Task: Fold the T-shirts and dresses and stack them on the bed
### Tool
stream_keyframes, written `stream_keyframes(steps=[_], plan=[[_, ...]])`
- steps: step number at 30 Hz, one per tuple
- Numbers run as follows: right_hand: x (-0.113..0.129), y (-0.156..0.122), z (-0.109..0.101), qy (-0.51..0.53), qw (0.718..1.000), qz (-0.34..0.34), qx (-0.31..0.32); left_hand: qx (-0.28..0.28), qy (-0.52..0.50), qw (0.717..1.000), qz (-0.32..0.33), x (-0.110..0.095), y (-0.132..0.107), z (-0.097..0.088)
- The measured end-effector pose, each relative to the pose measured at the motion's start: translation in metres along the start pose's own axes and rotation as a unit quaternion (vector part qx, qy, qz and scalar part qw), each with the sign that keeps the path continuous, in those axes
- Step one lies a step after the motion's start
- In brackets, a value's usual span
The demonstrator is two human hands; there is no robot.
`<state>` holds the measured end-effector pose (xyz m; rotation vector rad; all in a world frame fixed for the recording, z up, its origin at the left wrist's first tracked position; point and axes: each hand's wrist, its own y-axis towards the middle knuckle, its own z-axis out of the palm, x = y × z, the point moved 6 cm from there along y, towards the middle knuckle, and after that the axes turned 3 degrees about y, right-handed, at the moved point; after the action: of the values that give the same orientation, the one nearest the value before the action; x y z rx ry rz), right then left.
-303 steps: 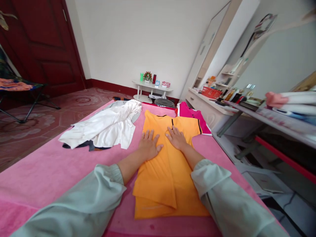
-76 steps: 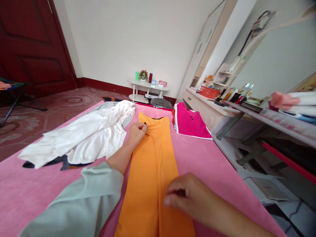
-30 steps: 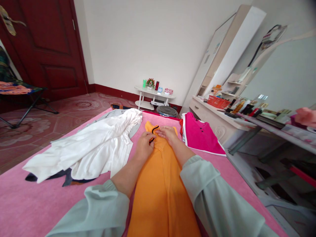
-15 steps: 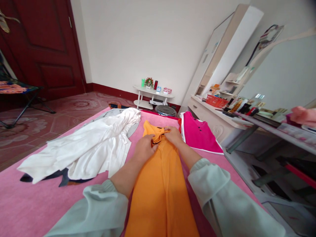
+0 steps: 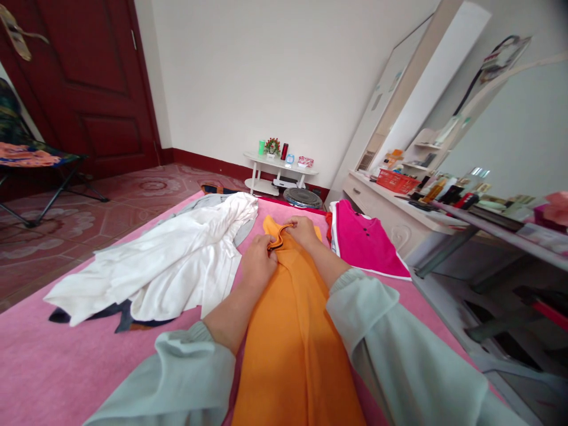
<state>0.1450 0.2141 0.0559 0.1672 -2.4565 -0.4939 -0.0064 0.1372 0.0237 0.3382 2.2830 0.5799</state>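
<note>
An orange garment [image 5: 295, 331] lies lengthwise on the pink bed cover [image 5: 31, 367], running from the bottom edge of the view up to my hands. My left hand [image 5: 258, 257] is closed on the left side of its neckline, the fingers pinching the cloth edge. On the far side of the same neckline, my right hand [image 5: 302, 231] grips the edge between thumb and fingers. Left of the orange garment, a white garment [image 5: 177, 260] is spread over darker clothes. To the right sits a magenta top [image 5: 366, 239] with white trim and dark buttons.
A dressing table [image 5: 390, 207] with a red basket [image 5: 397, 180] and several bottles stands at the right, under a mirror [image 5: 523, 130]. A small white shelf stand [image 5: 279, 163] is by the far wall. A folding chair [image 5: 44, 163] stands left, near the dark red door [image 5: 84, 77].
The camera view has shifted slightly, moving the room a little rightward in the picture. Both hands keep hold of the neckline; my right hand has moved slightly up and left, and the neckline looks narrower.
</note>
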Motion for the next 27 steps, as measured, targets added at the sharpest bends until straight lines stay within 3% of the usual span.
stream_keyframes(steps=[8,13,17,21,23,27], plan=[[-0.021,-0.04,-0.019,-0.068,0.997,-0.024,0.032,0.037,0.091,0.992,0.083,-0.02,-0.006,-0.001],[-0.016,-0.061,-0.027,-0.113,0.991,-0.072,-0.011,0.033,0.117,0.985,0.123,-0.035,-0.012,-0.006],[-0.018,-0.061,-0.019,-0.124,0.988,-0.076,0.055,0.071,0.125,0.979,0.146,-0.039,-0.013,-0.002],[-0.014,-0.052,-0.029,-0.096,0.995,-0.04,-0.012,0.088,0.138,0.976,0.144,-0.036,-0.012,0.002],[-0.009,-0.052,-0.025,-0.094,0.994,-0.053,-0.023,0.091,0.141,0.976,0.14,-0.035,-0.012,0.003],[-0.001,-0.058,0.0,-0.132,0.983,-0.103,0.068,0.109,0.134,0.977,0.125,-0.033,-0.013,0.005]])
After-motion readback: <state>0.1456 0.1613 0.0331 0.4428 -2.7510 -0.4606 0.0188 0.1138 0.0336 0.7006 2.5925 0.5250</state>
